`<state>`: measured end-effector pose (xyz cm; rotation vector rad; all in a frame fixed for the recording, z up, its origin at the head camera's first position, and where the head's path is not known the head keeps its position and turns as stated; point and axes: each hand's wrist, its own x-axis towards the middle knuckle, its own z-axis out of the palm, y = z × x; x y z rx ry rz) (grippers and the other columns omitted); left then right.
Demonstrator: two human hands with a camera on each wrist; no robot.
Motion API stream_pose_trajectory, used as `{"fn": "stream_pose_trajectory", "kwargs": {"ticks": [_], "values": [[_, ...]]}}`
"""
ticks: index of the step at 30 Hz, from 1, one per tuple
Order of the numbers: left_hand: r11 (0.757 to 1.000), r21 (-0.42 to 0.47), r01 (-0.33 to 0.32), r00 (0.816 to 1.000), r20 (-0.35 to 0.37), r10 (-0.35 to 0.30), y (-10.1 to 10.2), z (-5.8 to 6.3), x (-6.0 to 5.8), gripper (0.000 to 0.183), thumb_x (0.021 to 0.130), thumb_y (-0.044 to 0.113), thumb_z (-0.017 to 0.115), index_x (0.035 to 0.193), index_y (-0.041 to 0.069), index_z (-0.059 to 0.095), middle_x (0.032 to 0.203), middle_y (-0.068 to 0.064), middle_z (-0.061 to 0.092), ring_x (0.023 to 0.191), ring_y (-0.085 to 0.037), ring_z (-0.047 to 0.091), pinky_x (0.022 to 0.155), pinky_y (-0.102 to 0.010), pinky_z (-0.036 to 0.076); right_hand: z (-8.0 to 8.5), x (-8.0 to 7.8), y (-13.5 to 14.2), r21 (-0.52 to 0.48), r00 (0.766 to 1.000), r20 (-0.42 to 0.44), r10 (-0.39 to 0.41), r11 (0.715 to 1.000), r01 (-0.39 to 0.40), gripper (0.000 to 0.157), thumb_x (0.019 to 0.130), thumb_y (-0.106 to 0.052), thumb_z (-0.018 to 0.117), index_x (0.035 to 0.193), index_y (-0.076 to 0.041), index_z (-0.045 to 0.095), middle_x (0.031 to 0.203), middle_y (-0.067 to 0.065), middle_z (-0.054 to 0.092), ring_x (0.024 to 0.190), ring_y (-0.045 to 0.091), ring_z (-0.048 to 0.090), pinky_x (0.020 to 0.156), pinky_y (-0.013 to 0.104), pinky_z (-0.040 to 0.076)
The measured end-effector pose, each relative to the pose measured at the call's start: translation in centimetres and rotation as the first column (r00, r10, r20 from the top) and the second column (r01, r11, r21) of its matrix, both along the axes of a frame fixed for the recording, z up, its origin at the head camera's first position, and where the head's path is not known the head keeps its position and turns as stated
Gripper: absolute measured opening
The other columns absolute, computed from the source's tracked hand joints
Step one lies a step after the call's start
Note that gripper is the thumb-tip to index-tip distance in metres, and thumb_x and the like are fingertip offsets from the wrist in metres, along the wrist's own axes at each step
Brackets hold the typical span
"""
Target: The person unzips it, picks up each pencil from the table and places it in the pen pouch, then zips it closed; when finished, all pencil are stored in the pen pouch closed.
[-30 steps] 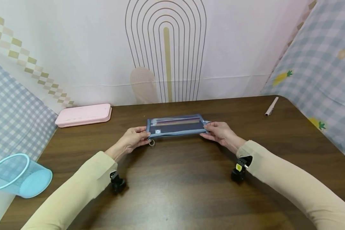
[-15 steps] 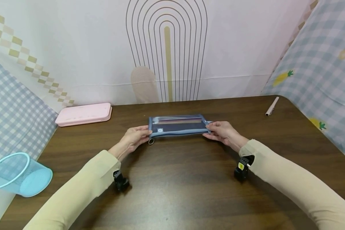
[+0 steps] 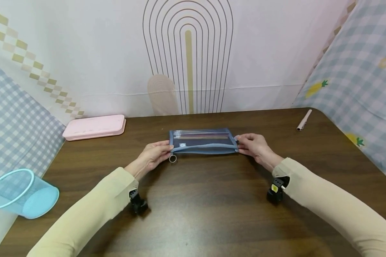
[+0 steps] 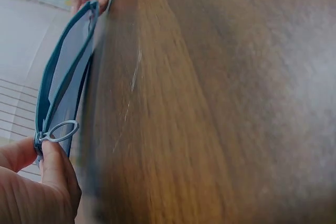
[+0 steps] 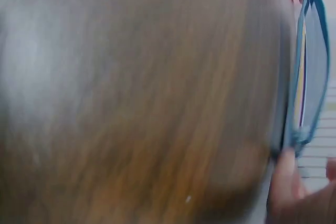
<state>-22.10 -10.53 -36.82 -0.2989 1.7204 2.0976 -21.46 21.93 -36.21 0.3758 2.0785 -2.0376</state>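
Note:
A blue-edged zip pencil pouch (image 3: 206,142) with a see-through top panel lies between the two hands on the dark wooden table. Several pencils (image 3: 201,136) show through the panel. Its zip is undone, and the mouth along the near side gapes, as the left wrist view shows too. My left hand (image 3: 154,154) pinches the pouch's left front corner, beside the zip's ring pull (image 4: 62,131). At the opposite end my right hand (image 3: 255,148) holds the right edge between thumb and fingers; its grip is partly cut off in the right wrist view (image 5: 302,198).
A pink pencil case (image 3: 94,127) lies at the back left. On the left edge a light blue mesh pen holder (image 3: 40,200) rests on its side. A pale pen (image 3: 304,120) lies at the back right. Patterned cloth (image 3: 115,53) hangs behind the table.
The pouch and both hands have shifted slightly to the right. The pouch's mouth gapes wider, and my right hand's fingers have moved outward from its front corner to its right edge.

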Motion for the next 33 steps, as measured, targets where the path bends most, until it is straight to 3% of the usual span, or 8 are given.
{"fn": "stream_pose_trajectory", "kwargs": {"ticks": [3, 6, 10, 13, 18, 33], "values": [[1.0, -0.003, 0.001, 1.0, 0.0, -0.001, 0.2, 0.0, 0.0, 0.051, 0.092, -0.004, 0.052, 0.14, -0.007, 0.036, 0.075, 0.007, 0.063, 0.068, -0.001, 0.057, 0.06, -0.013, 0.049, 0.3, 0.4, -1.0, -0.003, 0.981, -0.149, -0.126, 0.992, 0.127, 0.012, 0.093, -0.009, 0.057, 0.103, -0.003, 0.054, 0.072, -0.008, 0.057, 0.061, 0.002, 0.054, 0.059, 0.014, 0.052], [1.0, -0.006, -0.007, 1.0, 0.003, 0.007, 0.4, 0.0, 0.0, 0.051, 0.092, -0.004, 0.052, 0.14, -0.006, 0.037, 0.074, 0.007, 0.063, 0.067, -0.002, 0.057, 0.059, -0.013, 0.049, 0.5, 0.9, -3.2, -0.033, 0.965, -0.234, -0.115, 0.993, 0.11, 0.004, 0.091, -0.005, 0.059, 0.094, -0.004, 0.056, 0.068, -0.01, 0.056, 0.057, 0.002, 0.051, 0.055, 0.014, 0.05], [1.0, 0.0, -0.02, 1.0, 0.008, 0.02, 0.8, 0.1, 0.1, 0.05, 0.092, -0.004, 0.053, 0.139, -0.006, 0.038, 0.073, 0.006, 0.062, 0.066, -0.002, 0.056, 0.058, -0.012, 0.048, 0.7, 2.5, -7.4, -0.016, 0.968, -0.231, 0.101, 0.994, -0.108, 0.015, 0.09, -0.003, 0.06, 0.101, 0.006, 0.059, 0.075, -0.005, 0.059, 0.058, 0.005, 0.054, 0.057, 0.017, 0.052], [1.0, 0.005, -0.026, 1.0, 0.012, 0.026, 1.2, 0.3, 0.2, 0.049, 0.091, -0.004, 0.053, 0.139, -0.006, 0.039, 0.074, 0.005, 0.062, 0.066, -0.002, 0.056, 0.058, -0.013, 0.048, 0.5, 3.6, -10.5, 0.01, 0.943, -0.203, 0.263, 0.964, -0.267, 0.023, 0.089, -0.001, 0.061, 0.107, 0.013, 0.059, 0.08, 0.005, 0.063, 0.058, 0.007, 0.056, 0.058, 0.021, 0.055], [0.999, 0.002, -0.032, 0.999, 0.016, 0.032, 1.8, 0.4, 0.2, 0.048, 0.092, -0.003, 0.053, 0.138, -0.005, 0.041, 0.08, 0.003, 0.062, 0.073, -0.003, 0.057, 0.062, -0.014, 0.05, 0.1, 4.6, -13.7, 0.049, 0.9, -0.195, 0.391, 0.92, -0.389, 0.024, 0.087, 0.003, 0.062, 0.107, 0.015, 0.061, 0.082, 0.023, 0.065, 0.055, 0.008, 0.057, 0.055, 0.023, 0.055], [0.998, 0.014, -0.059, 0.998, 0.014, 0.059, 3.0, 0.4, 0.3, 0.048, 0.092, -0.003, 0.053, 0.138, -0.005, 0.04, 0.086, 0.0, 0.061, 0.077, -0.004, 0.057, 0.062, -0.014, 0.05, -1.2, 4.4, -14.6, 0.147, 0.904, -0.214, 0.37, 0.927, -0.344, 0.017, 0.084, 0.003, 0.065, 0.1, 0.01, 0.064, 0.07, 0.017, 0.063, 0.047, 0.007, 0.057, 0.048, 0.028, 0.055]]}}
